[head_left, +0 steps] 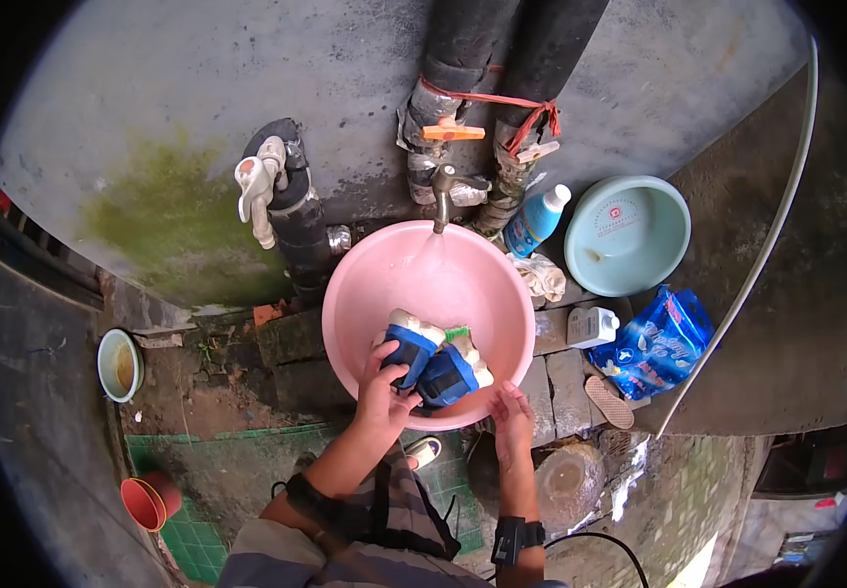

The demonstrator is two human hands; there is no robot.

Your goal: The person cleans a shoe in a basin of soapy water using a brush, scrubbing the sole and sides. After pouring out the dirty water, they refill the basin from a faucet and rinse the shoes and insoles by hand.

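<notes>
A pink basin [345,284] stands under a metal tap [445,186], from which water runs into it. Two blue shoes with whitish soles, a left one [412,351] and a right one [448,377], are over the basin's near side, close together. My left hand [384,397] has its fingers and thumb on the left shoe, gripping it. Just behind the shoes shows a bit of green bristles [457,333], perhaps a brush. My right hand [513,416] is at the basin's right rim, fingers apart, with nothing in it.
Right of the basin are a blue bottle [533,223], a whitish cloth [539,276], a light-blue basin [680,230], a white bottle [592,326], a blue detergent bag [664,338] and a brown brush [608,402]. Left are a second tap [259,191], a small bowl [108,363] and red pots [144,502].
</notes>
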